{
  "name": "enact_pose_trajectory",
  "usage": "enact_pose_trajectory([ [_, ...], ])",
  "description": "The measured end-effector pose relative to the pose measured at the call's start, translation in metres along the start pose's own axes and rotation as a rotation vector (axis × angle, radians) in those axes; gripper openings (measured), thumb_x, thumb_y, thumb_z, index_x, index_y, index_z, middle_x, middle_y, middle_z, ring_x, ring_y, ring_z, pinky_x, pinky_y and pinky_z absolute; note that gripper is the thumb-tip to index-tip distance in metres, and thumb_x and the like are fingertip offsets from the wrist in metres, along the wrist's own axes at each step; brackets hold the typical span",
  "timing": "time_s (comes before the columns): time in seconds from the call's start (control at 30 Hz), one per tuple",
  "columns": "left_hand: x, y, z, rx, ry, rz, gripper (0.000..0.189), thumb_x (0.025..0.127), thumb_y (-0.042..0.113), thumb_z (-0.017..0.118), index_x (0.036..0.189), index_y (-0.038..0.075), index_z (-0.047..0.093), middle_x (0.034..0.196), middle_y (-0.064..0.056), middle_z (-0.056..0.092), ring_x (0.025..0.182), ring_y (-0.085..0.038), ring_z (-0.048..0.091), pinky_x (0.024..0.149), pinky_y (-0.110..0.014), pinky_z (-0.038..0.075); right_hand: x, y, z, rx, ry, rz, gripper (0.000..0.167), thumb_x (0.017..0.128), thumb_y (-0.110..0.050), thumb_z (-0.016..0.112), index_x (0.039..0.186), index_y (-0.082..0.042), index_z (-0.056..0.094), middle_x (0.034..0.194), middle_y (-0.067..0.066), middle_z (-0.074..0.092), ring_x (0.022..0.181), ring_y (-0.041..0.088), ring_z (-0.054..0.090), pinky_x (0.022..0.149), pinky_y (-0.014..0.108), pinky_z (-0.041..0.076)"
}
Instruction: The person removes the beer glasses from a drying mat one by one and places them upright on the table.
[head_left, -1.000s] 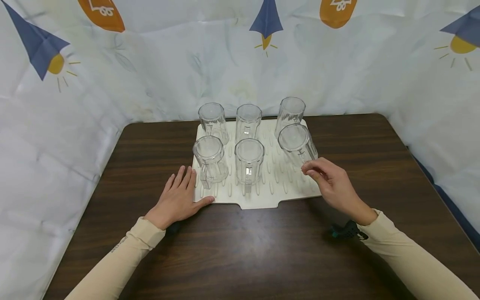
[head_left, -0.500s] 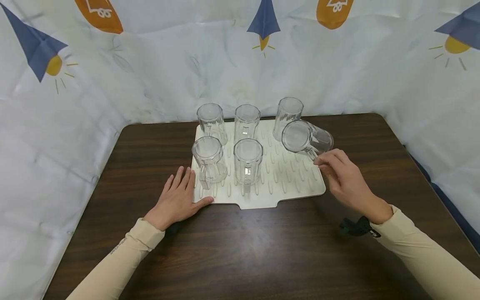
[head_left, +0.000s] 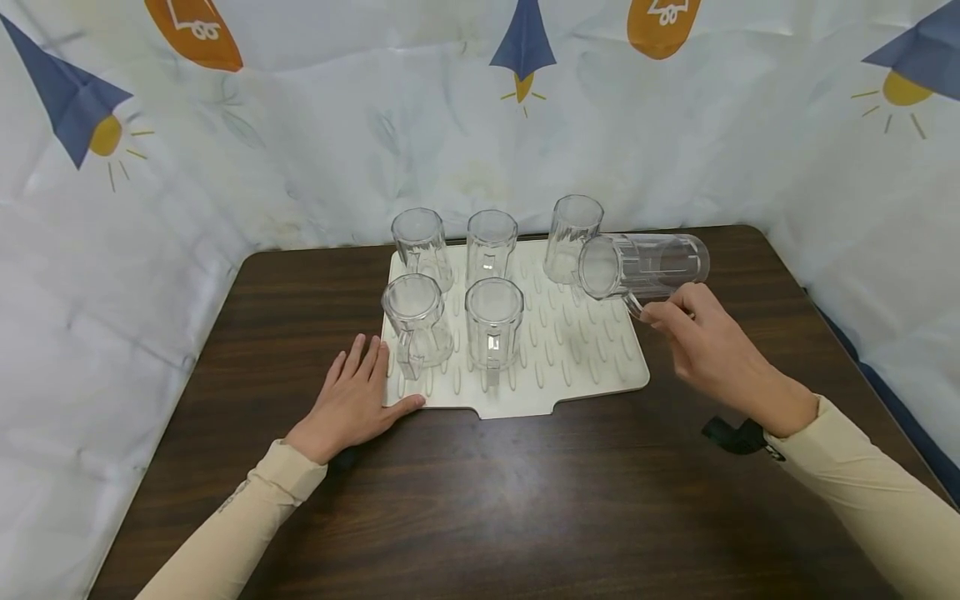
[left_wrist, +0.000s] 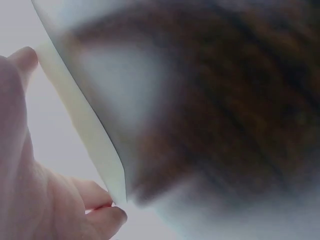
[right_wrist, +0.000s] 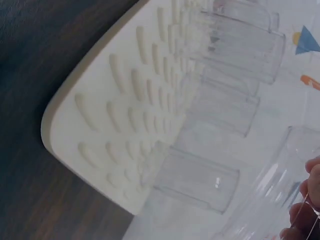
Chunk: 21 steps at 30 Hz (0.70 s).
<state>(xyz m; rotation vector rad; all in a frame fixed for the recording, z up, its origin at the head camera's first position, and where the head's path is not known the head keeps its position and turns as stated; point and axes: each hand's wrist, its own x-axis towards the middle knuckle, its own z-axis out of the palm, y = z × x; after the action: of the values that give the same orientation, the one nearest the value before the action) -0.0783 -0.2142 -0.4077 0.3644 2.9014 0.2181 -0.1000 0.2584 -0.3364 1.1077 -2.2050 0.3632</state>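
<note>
A white ribbed drying mat (head_left: 585,354) lies on the dark table with several clear glass mugs standing on it. My left hand (head_left: 351,402) rests flat at the mat's front left corner, fingers spread and the thumb along its front edge. In the left wrist view, fingertips (left_wrist: 107,220) touch a pale edge. My right hand (head_left: 712,354) pinches the handle of a glass mug (head_left: 663,260) tipped on its side above the mat's right edge. Nearest that mug stands the back right mug (head_left: 573,237). Part of the held mug shows in the right wrist view.
Two mugs stand in front, a left one (head_left: 420,325) and a middle one (head_left: 495,325). Behind them are a back left mug (head_left: 423,242) and a back middle mug (head_left: 491,246). A white printed curtain (head_left: 337,150) hangs beyond the wood-grain table (head_left: 480,500).
My right hand has moved right and slightly up with its mug. The mug has turned from a slant to lying sideways. My left hand has stayed on the mat.
</note>
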Motion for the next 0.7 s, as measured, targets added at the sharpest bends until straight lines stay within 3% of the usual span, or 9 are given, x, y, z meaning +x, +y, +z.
enact_pose_trajectory([
  [0.23,-0.004,-0.005,-0.002,0.007,0.024,0.004,0.109,0.096,0.075,0.05,0.163,-0.005,0.018,0.172,-0.027,0.015,0.162,-0.045,0.005,0.13,-0.065,0.008,0.001,0.004,-0.003,-0.027,-0.035,-0.022,0.04,0.109,-0.004,0.023,0.106,-0.002,0.063,0.079,0.007,0.043,0.071,0.018,0.031,0.069,0.027,0.023],
  [0.47,-0.015,-0.01,-0.014,0.013,0.041,0.018,0.11,0.096,0.076,0.049,0.164,-0.004,0.017,0.172,-0.027,0.016,0.162,-0.045,0.007,0.129,-0.065,0.01,0.0,0.005,-0.004,-0.047,-0.073,-0.017,0.035,0.092,0.018,0.039,0.109,-0.001,0.063,0.08,0.009,0.044,0.071,0.019,0.031,0.069,0.028,0.022],
  [0.7,-0.03,-0.019,-0.033,0.027,0.064,0.001,0.111,0.096,0.076,0.05,0.164,-0.004,0.013,0.172,-0.028,0.014,0.162,-0.046,0.004,0.128,-0.067,0.012,0.001,0.009,-0.007,-0.085,-0.081,-0.041,0.036,0.09,0.019,0.04,0.108,-0.001,0.064,0.079,0.01,0.043,0.069,0.019,0.029,0.067,0.029,0.022],
])
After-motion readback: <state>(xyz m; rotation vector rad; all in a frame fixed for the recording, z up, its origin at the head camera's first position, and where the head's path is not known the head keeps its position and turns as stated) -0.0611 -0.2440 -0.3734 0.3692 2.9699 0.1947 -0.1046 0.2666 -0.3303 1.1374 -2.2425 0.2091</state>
